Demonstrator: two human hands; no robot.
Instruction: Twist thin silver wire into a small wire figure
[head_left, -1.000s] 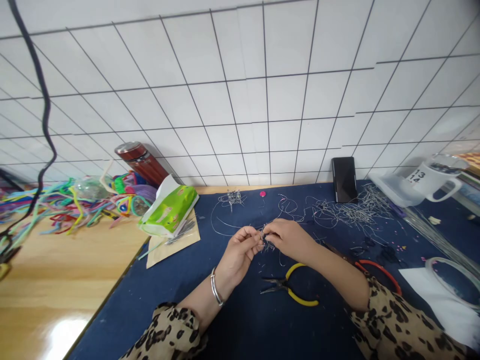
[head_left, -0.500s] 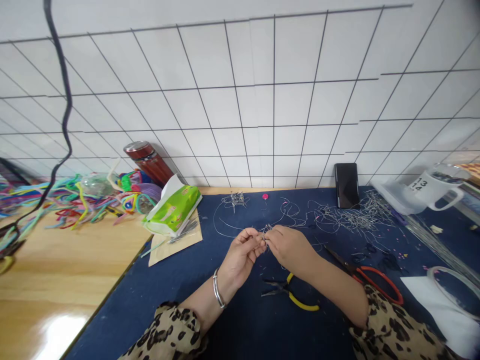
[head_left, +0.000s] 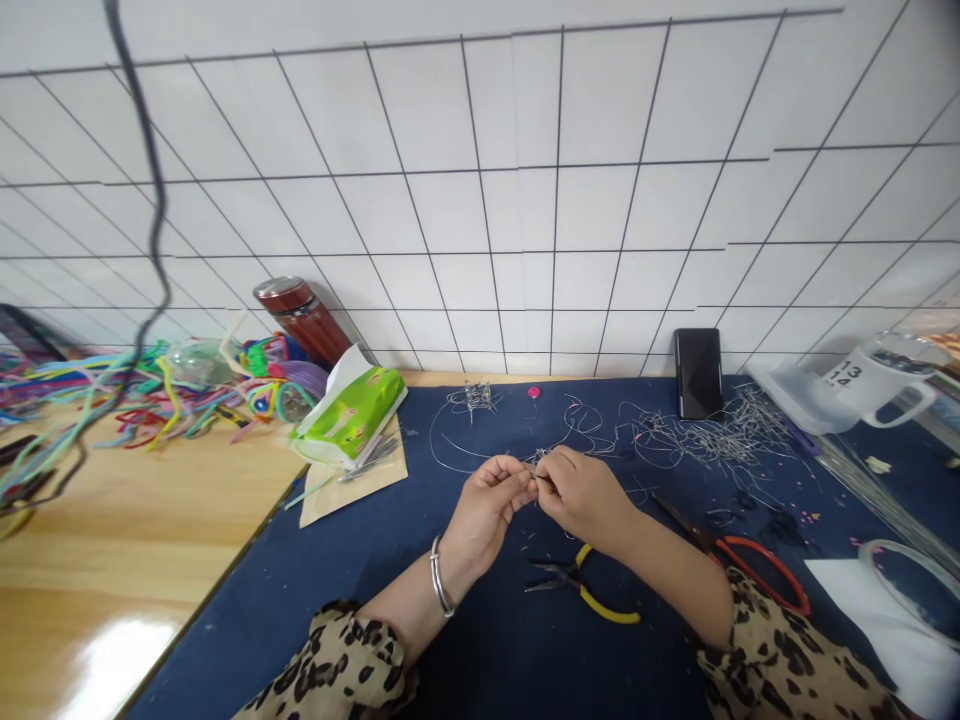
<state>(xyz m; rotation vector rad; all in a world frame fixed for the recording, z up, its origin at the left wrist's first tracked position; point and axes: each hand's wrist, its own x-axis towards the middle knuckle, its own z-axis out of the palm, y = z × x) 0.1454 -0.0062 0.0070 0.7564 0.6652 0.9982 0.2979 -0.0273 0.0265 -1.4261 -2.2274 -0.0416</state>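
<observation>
My left hand (head_left: 491,510) and my right hand (head_left: 581,497) meet over the middle of the dark blue mat (head_left: 480,630). Between their fingertips is a small piece of thin silvery wire (head_left: 537,464), mostly covered by the fingers. Both hands are closed in a pinch on it. Below them lie pliers (head_left: 600,595) with yellow handles, jaws pointing left. Loose curved wire (head_left: 442,455) runs across the mat behind the hands. Farther back stands a small shaped wire piece (head_left: 478,398), with a pink round bead or button (head_left: 533,392) to its right.
Red-handled scissors (head_left: 765,570) lie right of my right forearm, near a tangle of wire (head_left: 720,440). A black phone (head_left: 698,373) leans on the tiled wall beside a white mug (head_left: 885,380). Left are a tissue pack (head_left: 352,415), a red flask (head_left: 311,325) and colourful pipe cleaners (head_left: 172,400).
The whole view has shifted slightly, so things appear a little farther right. My right fingers have curled a bit more at the wire; the left hand keeps its pinch.
</observation>
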